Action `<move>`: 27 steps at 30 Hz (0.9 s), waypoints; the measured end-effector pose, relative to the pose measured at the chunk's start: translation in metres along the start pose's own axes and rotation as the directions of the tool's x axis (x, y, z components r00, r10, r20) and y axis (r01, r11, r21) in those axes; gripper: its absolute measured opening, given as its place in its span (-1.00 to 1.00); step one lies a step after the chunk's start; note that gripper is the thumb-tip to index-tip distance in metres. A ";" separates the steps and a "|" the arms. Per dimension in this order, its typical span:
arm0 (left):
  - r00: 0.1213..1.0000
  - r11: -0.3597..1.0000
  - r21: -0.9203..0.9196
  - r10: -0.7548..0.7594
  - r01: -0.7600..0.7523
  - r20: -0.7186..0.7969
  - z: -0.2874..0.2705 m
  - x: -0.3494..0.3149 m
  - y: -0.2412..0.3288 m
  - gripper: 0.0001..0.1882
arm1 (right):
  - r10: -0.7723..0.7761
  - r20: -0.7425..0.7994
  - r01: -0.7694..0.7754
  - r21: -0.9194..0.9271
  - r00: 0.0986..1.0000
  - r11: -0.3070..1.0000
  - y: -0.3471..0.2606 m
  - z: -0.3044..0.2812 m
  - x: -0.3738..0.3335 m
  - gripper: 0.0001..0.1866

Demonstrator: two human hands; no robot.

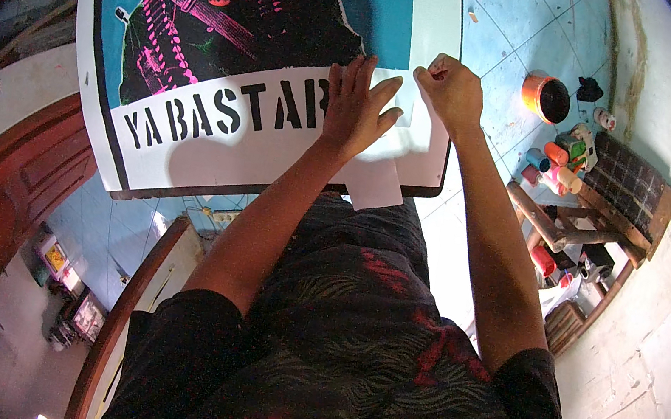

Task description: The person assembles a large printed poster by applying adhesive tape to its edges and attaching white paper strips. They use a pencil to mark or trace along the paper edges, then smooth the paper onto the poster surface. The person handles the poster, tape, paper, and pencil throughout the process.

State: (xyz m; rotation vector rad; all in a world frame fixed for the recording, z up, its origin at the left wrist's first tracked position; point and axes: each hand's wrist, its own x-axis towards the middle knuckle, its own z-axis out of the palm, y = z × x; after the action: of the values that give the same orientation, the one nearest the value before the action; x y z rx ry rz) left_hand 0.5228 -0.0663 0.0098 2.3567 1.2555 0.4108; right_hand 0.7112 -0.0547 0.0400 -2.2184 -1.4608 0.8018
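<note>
A large poster board (441,19) lies in front of me. It has a teal ground, a printed figure in black, pink and red, black stencil lettering and a white border. My left hand (356,114) rests on it with fingers spread, covering the end of the lettering. To its right, my right hand (453,96) is closed in a pinch over the white border, beside the lower right corner of the teal area. Whatever is between those fingertips is hidden. A pale sheet (374,188) sticks out past the board's near edge, below my left hand.
On the blue tiled floor (516,21) at right stands an orange bucket (544,99) with a dark inside. Several bottles and jars (561,160) crowd beside a bamboo frame (580,235) near the wall. A curved wooden edge (125,300) rises at lower left.
</note>
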 end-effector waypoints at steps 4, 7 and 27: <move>1.000 1.000 0.020 0.019 -0.019 -0.010 0.000 0.001 0.000 -0.42 | 0.016 -0.021 -0.017 -0.010 1.000 1.000 -0.002 0.000 0.000 -0.75; 1.000 1.000 -0.011 0.002 -0.002 0.021 -0.002 0.002 0.001 -0.43 | -0.065 -0.144 0.100 0.249 0.987 0.963 0.018 0.000 -0.003 -0.75; 0.996 0.996 -0.016 0.087 -0.087 -0.020 0.008 -0.008 -0.014 -0.25 | 0.476 0.007 -0.354 0.678 0.880 0.645 0.133 0.018 -0.171 -0.87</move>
State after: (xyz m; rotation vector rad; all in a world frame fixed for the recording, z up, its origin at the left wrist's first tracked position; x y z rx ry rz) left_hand 0.5126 -0.0678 -0.0045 2.4048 1.1568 0.4712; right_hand 0.7420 -0.2645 -0.0071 -1.9749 -0.4271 1.0356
